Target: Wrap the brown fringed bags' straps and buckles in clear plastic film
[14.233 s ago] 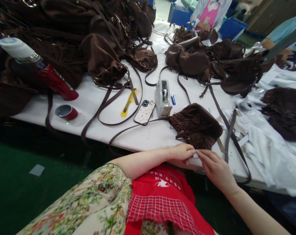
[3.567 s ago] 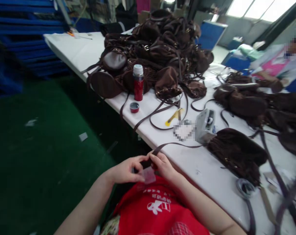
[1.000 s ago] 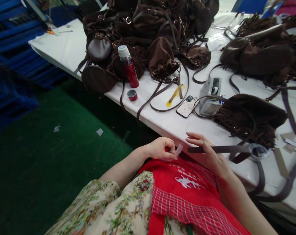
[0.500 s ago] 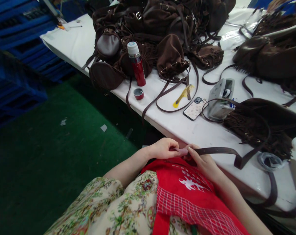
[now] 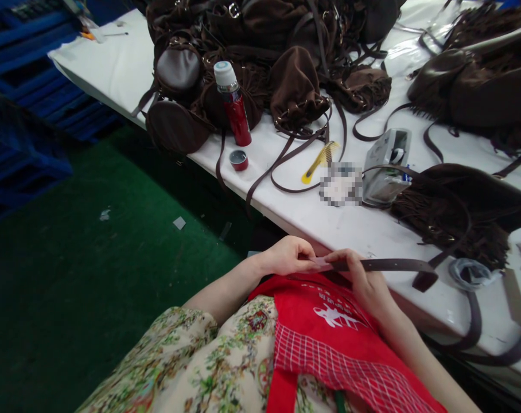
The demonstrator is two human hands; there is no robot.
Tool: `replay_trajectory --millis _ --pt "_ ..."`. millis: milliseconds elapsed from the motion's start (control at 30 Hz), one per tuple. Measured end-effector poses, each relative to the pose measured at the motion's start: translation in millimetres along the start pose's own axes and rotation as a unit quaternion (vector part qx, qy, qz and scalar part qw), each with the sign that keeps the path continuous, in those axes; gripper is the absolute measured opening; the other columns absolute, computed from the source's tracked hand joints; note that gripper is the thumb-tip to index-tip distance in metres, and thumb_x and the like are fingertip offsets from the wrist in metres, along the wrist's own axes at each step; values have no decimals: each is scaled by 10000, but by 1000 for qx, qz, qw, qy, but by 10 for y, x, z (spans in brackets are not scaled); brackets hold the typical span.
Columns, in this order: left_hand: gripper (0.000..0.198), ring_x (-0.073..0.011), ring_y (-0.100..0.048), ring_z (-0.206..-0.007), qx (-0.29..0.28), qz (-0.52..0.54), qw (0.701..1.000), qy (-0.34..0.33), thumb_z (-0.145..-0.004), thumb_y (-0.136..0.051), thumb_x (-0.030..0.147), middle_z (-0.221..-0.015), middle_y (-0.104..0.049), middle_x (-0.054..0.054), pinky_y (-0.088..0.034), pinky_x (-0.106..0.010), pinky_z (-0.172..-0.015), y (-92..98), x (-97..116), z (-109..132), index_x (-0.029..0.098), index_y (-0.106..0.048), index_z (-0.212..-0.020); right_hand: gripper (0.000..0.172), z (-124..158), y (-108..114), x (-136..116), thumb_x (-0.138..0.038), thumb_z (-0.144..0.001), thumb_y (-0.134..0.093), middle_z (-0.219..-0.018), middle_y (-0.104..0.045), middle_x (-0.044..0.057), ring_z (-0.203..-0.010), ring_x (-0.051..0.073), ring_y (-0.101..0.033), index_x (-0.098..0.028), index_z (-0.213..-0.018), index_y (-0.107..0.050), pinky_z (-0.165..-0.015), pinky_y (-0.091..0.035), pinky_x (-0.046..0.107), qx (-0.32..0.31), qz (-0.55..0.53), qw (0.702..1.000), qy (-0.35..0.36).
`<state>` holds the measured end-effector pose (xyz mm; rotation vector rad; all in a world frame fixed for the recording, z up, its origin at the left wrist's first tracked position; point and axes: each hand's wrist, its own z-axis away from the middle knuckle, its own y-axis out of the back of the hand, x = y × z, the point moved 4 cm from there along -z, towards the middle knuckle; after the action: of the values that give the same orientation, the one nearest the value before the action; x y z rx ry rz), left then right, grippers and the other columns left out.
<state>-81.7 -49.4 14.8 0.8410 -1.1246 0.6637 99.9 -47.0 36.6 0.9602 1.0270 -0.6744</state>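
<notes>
A dark brown strap (image 5: pixel 389 265) with small holes runs from my hands to the right, over the table edge. My right hand (image 5: pixel 366 281) grips it, thumb and fingers closed around its near stretch. To the left, my left hand (image 5: pixel 288 255) pinches a small pinkish piece (image 5: pixel 321 263) against the strap; whether this is cloth or paper I cannot tell. Both hands are just above the red apron (image 5: pixel 329 304), close to the body. The strap's far part leads toward a dark brown fringed bag (image 5: pixel 462 201) on the right.
On the white table (image 5: pixel 286 201) a heap of brown bags (image 5: pixel 278 28) lies at the back. In front stand a red thermos (image 5: pixel 235 109) and its cup lid (image 5: pixel 238 160). Nearby are a yellow comb (image 5: pixel 314 166), a blurred-out phone (image 5: pixel 341 184), a clear box (image 5: pixel 385 166) and a plastic bowl (image 5: pixel 469 274).
My right hand has slid a little to the right along the strap, baring more of it between the hands. My left hand stays nearly in place. The view has shifted slightly.
</notes>
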Motion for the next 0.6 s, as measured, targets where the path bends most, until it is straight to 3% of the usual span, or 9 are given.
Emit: replay_trajectory --millis 100,233,600 --pt "374 -85 -489 -578 13 -1 1000 -14 -754 -686 465 -665 -625 -20 -360 -194 -548 10 -13 22 92 -707 -768 523 30 83 -18 -587 -936 -309 -1129 -665 71 -1065 247 -587 -257 -1002 -710 -926 -465 385 30 -88 996 18" --pt "406 -72 -449 -529 0 28 999 25 -724 -703 496 -615 -595 -3 -341 -190 -507 -23 -66 47 93 -710 -771 530 35 68 -44 -575 -944 -297 -1312 -565 73 -1215 261 -512 -265 -1104 -696 -1001 -442 412 2 -149 987 56" --pt "407 -90 -509 -556 -45 94 993 51 -705 -730 455 -668 -635 -21 -398 -192 -528 -43 -38 97 88 -727 -880 491 41 31 -38 -494 -981 -256 -1332 -541 65 -1230 246 -504 -286 -1201 -642 -1013 -449 422 -23 -106 987 115"
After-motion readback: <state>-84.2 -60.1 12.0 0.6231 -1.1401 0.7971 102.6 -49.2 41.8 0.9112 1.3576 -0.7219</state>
